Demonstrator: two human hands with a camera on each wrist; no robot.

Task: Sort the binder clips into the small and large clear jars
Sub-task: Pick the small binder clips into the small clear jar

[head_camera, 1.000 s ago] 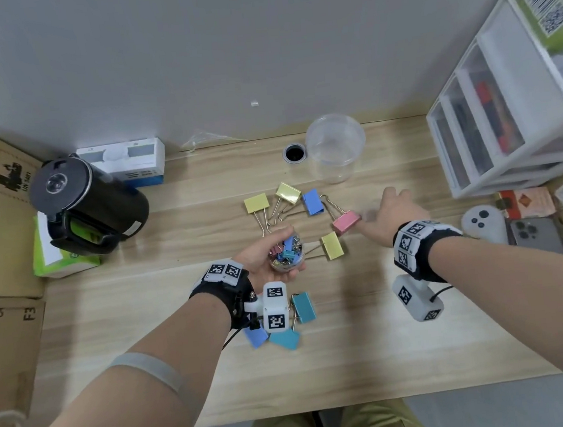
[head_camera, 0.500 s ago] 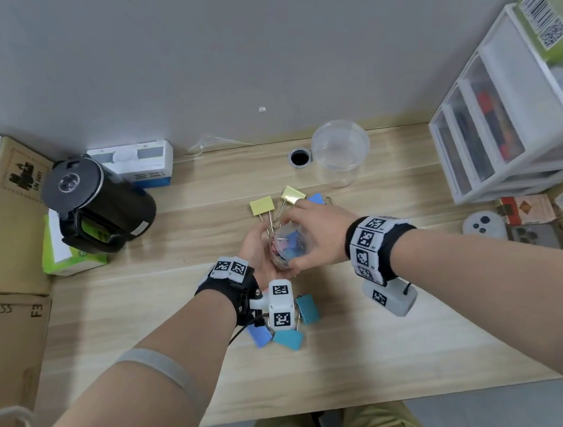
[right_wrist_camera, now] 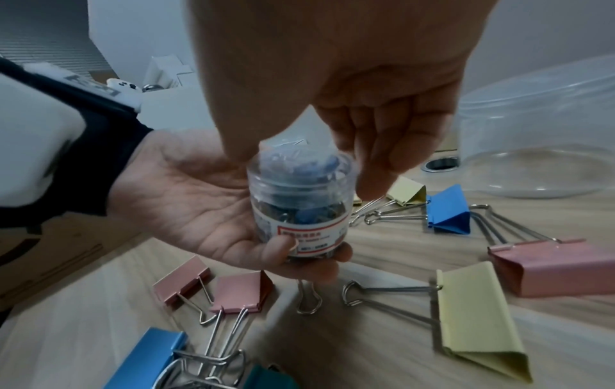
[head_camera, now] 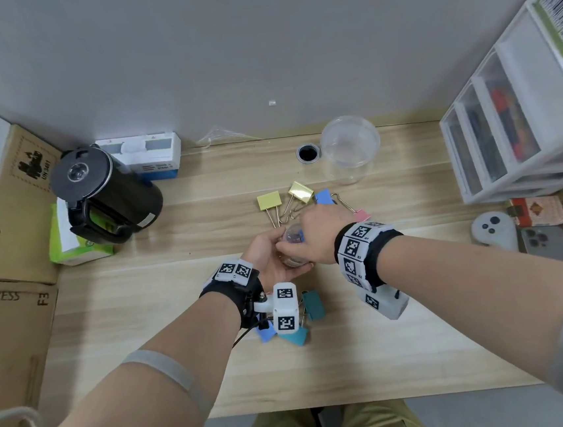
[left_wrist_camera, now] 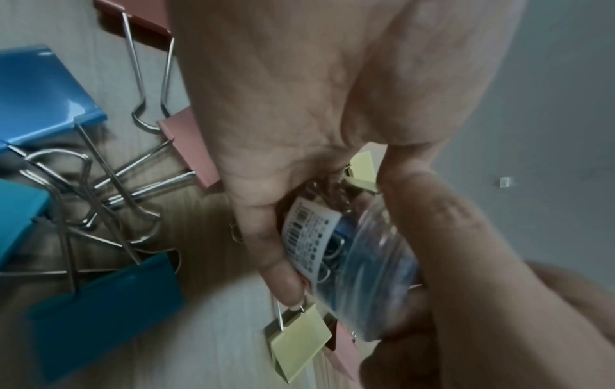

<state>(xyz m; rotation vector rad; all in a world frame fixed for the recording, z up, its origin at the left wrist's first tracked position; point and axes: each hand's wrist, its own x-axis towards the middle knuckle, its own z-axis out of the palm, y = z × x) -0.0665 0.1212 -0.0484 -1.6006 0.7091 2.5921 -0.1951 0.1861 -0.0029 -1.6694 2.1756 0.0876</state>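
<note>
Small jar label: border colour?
Red border on the white label of the small jar; right wrist view.

A light wooden table [head_camera: 423, 344] is seen against a grey wall. Large binder clips [head_camera: 268, 200] in yellow, blue, pink and teal are scattered on its middle. A large clear jar [head_camera: 350, 151] is stood upright near the back edge, beside a round cable hole [head_camera: 308, 153]. A black kettle [head_camera: 106, 192] is placed at the left, a white drawer unit [head_camera: 519, 121] at the right
</note>
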